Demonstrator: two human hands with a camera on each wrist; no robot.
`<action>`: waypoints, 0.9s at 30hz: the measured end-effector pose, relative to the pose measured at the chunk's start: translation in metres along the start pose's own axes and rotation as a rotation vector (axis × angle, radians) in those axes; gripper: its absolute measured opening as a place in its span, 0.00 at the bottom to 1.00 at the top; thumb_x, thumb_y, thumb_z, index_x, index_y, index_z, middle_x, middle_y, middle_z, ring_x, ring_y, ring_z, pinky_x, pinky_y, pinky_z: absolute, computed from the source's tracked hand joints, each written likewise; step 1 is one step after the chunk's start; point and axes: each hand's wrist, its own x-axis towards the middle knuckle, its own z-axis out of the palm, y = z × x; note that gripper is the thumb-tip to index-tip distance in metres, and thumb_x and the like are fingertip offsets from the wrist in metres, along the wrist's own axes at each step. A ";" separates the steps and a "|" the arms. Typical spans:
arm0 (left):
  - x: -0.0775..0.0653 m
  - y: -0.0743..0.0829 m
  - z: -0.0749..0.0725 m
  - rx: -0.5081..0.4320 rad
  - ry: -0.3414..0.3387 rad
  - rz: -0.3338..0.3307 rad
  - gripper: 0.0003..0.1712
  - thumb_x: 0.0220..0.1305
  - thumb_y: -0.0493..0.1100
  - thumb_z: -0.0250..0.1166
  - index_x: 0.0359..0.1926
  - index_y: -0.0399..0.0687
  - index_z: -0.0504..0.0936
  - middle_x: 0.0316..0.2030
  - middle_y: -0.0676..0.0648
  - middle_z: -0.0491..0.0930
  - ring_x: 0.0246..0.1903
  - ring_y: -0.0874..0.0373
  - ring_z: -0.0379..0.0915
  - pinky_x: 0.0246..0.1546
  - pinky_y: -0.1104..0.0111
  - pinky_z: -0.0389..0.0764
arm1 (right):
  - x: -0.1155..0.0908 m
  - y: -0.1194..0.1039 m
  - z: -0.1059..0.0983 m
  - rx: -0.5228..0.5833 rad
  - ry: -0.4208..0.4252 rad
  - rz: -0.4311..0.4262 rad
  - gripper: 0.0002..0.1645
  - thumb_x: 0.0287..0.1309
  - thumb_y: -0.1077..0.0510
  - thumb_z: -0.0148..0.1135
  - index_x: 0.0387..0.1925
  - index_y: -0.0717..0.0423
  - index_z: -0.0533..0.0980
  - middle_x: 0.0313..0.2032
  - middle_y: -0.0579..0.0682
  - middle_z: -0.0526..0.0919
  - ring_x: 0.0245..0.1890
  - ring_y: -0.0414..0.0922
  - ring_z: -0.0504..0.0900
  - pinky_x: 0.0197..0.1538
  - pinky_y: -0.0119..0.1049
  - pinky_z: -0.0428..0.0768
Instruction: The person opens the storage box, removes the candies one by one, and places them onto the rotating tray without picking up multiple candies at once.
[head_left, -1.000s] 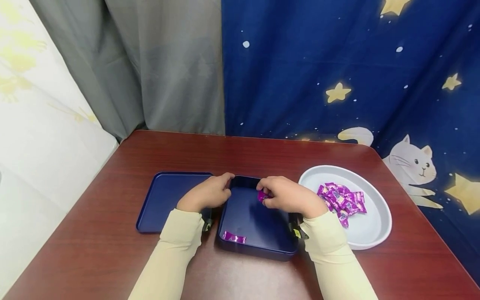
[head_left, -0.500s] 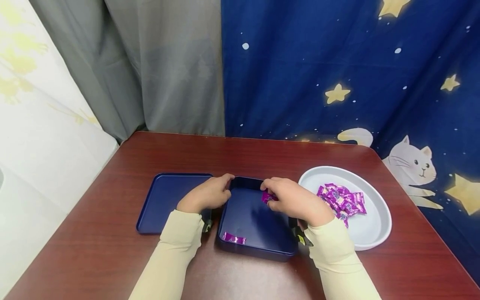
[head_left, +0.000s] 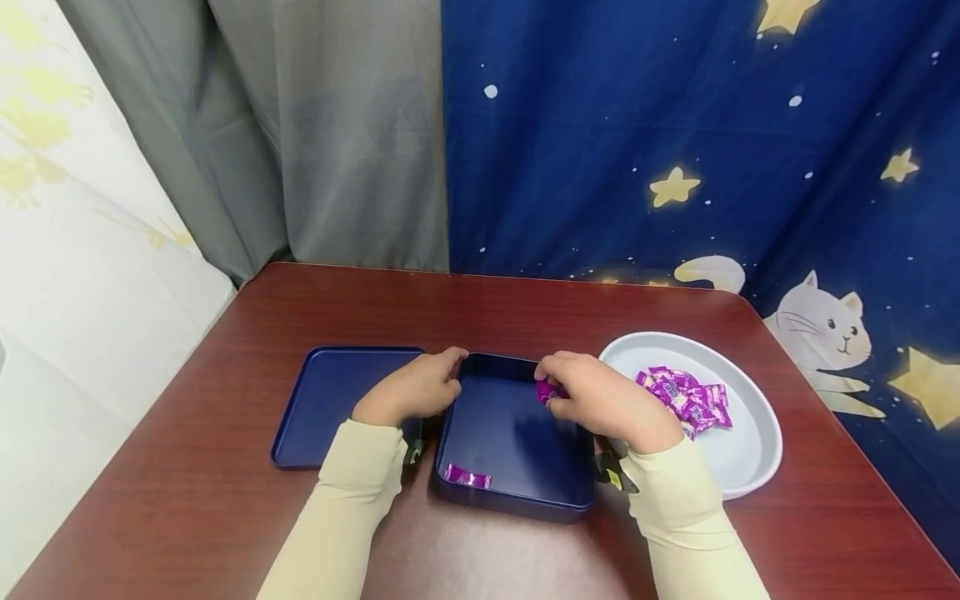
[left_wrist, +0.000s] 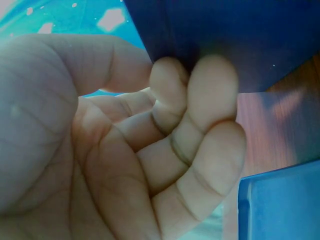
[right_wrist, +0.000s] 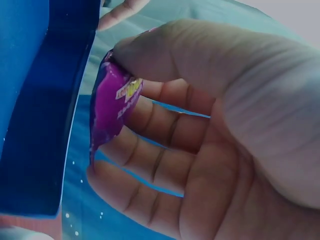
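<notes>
My left hand (head_left: pixel 412 385) grips the left wall of a dark blue rectangular box (head_left: pixel 517 505) near its back corner. In the left wrist view its thumb and fingertips (left_wrist: pixel 212 87) meet at the box's edge. Over the back right part of the box, my right hand (head_left: pixel 606 402) pinches a purple wrapped candy (head_left: pixel 549 392). The right wrist view shows this candy (right_wrist: pixel 112 102) between thumb and fingertips, with yellow and white print on its wrapper, beside the box wall (right_wrist: pixel 55 110). Another purple candy (head_left: pixel 468 476) lies inside along the box's front left edge.
Left of the box lies a flat dark blue lid (head_left: pixel 330 408), partly behind my left hand. A white oval tray (head_left: pixel 761 450) on the right holds a pile of purple candies (head_left: pixel 690 402). All stand on a reddish-brown table (head_left: pixel 187 467) with curtains behind.
My right hand has moved a little to the right over the box, carrying the pinched candy with it. The left hand, the box and the candy lying at its front have stayed put.
</notes>
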 end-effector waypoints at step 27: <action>0.000 0.002 0.001 0.017 0.013 0.027 0.28 0.64 0.39 0.51 0.66 0.42 0.62 0.56 0.41 0.73 0.39 0.55 0.69 0.43 0.59 0.74 | -0.042 0.072 -0.028 -0.020 0.080 0.303 0.16 0.50 0.61 0.62 0.42 0.61 0.75 0.27 0.51 0.77 0.28 0.47 0.73 0.39 0.49 0.75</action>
